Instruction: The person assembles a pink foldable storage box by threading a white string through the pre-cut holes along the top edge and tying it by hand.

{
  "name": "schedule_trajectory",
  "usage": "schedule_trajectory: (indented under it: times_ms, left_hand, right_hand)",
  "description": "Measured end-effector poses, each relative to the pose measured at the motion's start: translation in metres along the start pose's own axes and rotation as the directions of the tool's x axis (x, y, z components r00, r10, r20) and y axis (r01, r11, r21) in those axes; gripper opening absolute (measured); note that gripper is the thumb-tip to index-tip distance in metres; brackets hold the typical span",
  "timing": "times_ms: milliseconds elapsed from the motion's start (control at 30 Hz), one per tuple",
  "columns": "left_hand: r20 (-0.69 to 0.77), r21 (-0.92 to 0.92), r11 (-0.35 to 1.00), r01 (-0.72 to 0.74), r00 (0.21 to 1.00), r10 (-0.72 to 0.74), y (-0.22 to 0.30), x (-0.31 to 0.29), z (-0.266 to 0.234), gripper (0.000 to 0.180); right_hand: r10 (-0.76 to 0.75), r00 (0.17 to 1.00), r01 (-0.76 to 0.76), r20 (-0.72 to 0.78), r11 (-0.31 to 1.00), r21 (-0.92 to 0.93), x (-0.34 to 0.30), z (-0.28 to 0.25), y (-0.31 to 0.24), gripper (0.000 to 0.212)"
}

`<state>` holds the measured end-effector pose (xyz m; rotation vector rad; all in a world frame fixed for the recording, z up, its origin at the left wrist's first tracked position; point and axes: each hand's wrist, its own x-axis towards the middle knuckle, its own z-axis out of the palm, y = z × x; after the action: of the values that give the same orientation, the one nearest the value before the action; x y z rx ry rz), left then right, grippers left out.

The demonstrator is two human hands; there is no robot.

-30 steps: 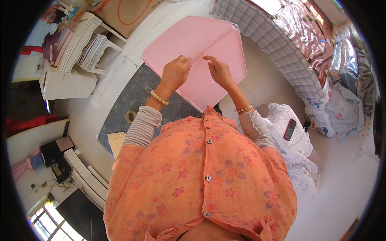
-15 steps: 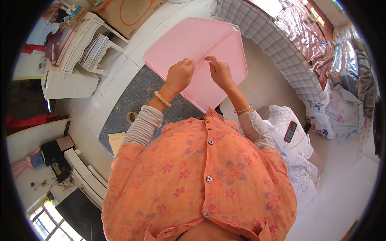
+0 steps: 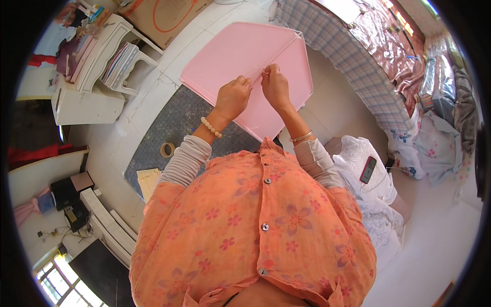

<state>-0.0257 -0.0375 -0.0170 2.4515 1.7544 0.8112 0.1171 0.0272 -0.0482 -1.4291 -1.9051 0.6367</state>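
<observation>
A large pink panel (image 3: pixel 225 56) with several straight edges lies in front of me, and a raised seam (image 3: pixel 284 49) crosses it from the far right corner toward my hands. Over that seam my left hand (image 3: pixel 233 95) is closed in a pinch, knuckles up. Close beside it, slightly farther right, my right hand (image 3: pixel 275 86) is closed too, its thumb and fingertips together. A thin whitish strand shows near the right fingertips. Whatever either pinch holds is too small or too hidden to name.
Beneath the panel is a dark grey mat (image 3: pixel 169 123), with a tape roll (image 3: pixel 167 149) on it. A white cabinet (image 3: pixel 87 105) stands left. At right are a bed with a checked cloth (image 3: pixel 353 56) and a white lace cover (image 3: pixel 358 153) with a phone (image 3: pixel 367 169).
My right hand has turned and closed more, its forefinger now curled in to the thumb. My left hand has shifted slightly right and nearer to me. The panel has barely moved.
</observation>
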Motion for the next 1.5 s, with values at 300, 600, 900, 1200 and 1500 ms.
schedule_trajectory:
  times_ms: [300,600,900,1200,1500]
  left_hand:
    - [0.01,0.029,0.999,0.025,1.0,-0.025,0.001,-0.001,-0.001,0.014]
    - [-0.003,0.064,0.998,0.011,1.0,-0.011,0.005,-0.004,0.0,0.014]
    - [-0.009,0.06,0.998,0.008,1.0,-0.007,-0.001,-0.003,-0.003,0.009]
    - [-0.014,0.054,0.998,0.046,0.999,-0.045,-0.013,0.0,-0.011,0.011]
    - [0.027,0.036,0.999,0.038,0.999,-0.038,-0.008,-0.001,-0.01,0.012]
  right_hand:
    - [-0.095,0.964,0.195,0.247,0.886,-0.421,0.033,-0.06,-0.047,0.017]
    - [-0.219,0.759,0.501,0.614,0.799,-0.334,0.075,-0.041,-0.027,0.019]
    - [-0.022,0.952,-0.239,0.307,0.575,0.783,0.096,-0.046,-0.044,0.011]
    - [-0.1,0.892,0.2,-0.442,0.962,0.187,0.099,-0.408,0.052,0.031]
    - [-0.313,0.911,0.123,-0.268,0.828,-0.547,0.063,-0.307,0.143,0.022]
